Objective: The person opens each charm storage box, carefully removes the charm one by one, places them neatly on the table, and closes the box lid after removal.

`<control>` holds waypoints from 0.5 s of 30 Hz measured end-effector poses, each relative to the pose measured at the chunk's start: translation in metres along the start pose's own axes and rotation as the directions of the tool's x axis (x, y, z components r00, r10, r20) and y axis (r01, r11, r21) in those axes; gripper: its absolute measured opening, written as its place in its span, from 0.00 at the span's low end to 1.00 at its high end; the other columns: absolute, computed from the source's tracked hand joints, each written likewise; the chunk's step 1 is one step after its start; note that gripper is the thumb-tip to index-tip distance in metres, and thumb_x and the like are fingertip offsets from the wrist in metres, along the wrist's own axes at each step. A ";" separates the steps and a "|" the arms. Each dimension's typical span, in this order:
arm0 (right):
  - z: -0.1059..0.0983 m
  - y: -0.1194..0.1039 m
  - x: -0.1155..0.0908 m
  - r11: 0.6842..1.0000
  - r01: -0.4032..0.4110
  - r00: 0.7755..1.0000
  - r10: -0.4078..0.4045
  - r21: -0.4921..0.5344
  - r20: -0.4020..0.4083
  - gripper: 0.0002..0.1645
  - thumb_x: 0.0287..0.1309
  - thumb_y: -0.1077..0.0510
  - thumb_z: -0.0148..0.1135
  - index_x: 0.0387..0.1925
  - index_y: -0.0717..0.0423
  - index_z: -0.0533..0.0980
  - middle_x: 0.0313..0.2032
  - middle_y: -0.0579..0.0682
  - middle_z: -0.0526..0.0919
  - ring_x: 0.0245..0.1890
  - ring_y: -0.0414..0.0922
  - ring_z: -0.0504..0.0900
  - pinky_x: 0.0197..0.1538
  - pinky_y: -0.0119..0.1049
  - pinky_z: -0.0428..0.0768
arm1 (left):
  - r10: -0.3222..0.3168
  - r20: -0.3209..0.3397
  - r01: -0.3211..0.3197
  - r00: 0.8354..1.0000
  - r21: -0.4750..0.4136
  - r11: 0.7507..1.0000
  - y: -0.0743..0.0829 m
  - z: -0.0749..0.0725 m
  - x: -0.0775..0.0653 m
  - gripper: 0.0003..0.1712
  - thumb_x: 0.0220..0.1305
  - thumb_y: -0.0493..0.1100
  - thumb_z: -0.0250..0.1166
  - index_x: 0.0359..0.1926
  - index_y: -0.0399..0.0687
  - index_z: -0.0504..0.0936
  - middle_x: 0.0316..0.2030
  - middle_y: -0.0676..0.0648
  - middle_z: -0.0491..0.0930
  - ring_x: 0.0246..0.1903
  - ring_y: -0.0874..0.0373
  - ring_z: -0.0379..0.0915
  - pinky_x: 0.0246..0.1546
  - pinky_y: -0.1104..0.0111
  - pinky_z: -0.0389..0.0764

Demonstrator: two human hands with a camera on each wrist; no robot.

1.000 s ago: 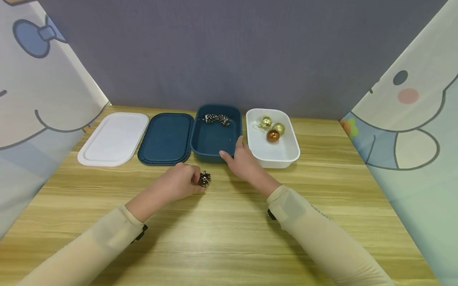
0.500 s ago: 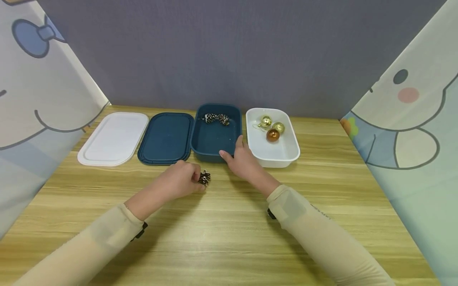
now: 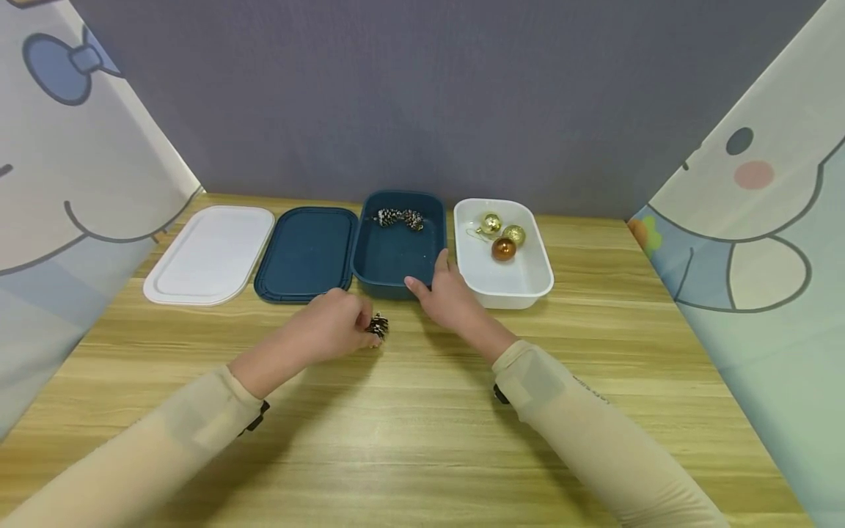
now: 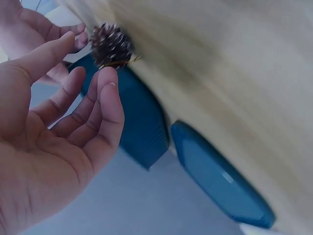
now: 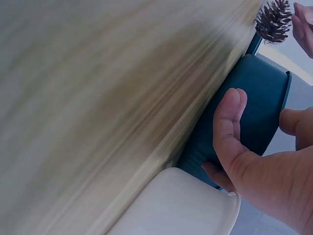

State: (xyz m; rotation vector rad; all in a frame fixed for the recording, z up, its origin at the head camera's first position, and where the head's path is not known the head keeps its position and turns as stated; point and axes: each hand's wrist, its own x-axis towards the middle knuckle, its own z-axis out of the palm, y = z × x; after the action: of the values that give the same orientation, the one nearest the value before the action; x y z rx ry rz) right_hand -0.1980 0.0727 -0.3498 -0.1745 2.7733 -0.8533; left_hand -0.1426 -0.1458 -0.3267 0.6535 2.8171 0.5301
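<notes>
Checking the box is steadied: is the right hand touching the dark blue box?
Touching. The right wrist view shows the right hand with fingers and thumb wrapped around the dark blue box at its wall.

Right hand [image 5: 264, 161]: grips blue tub [image 5: 259, 105] at its near wall
Pine cone [image 5: 274, 20]: on table [image 5: 98, 98]
White tub [image 5: 181, 205]: beside blue tub

Dark-blue tub [image 3: 396, 257], white tub [image 3: 521, 282], white-flecked brown pinecone [image 3: 378, 325].
</notes>
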 end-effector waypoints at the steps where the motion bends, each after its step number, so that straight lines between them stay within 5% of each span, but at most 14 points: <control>1: 0.000 -0.001 0.000 1.000 0.000 1.000 0.000 0.001 0.000 0.61 0.79 0.32 0.50 0.84 0.65 0.31 0.85 0.67 0.40 0.86 0.60 0.48 0.84 0.55 0.61 | -0.006 0.009 0.006 1.000 0.009 1.000 0.001 -0.004 -0.001 0.18 0.64 0.48 0.79 0.26 0.50 0.77 0.20 0.52 0.70 0.22 0.58 0.65 0.24 0.68 0.65; 9: 0.002 -0.003 -0.001 1.000 -0.001 1.000 0.001 0.021 0.006 0.61 0.79 0.32 0.50 0.84 0.64 0.30 0.85 0.67 0.39 0.86 0.61 0.48 0.83 0.56 0.61 | -0.043 0.001 0.043 0.999 0.117 0.992 0.012 -0.058 -0.010 0.14 0.68 0.49 0.76 0.37 0.46 0.82 0.30 0.47 0.79 0.26 0.55 0.71 0.28 0.65 0.71; 15: 0.001 -0.001 -0.002 1.000 -0.012 1.000 0.012 0.025 0.006 0.61 0.80 0.32 0.50 0.84 0.64 0.29 0.85 0.67 0.39 0.86 0.61 0.47 0.84 0.56 0.60 | -0.041 -0.057 0.053 0.998 0.231 0.972 0.025 -0.098 0.022 0.15 0.70 0.51 0.73 0.39 0.46 0.82 0.34 0.45 0.81 0.28 0.53 0.77 0.33 0.61 0.77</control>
State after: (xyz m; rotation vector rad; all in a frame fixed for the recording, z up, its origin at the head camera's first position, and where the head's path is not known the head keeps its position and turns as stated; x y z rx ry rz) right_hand -0.1955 0.0721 -0.3496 -0.1559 2.7537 -0.8833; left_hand -0.1788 -0.1438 -0.2293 0.6204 2.9625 0.2122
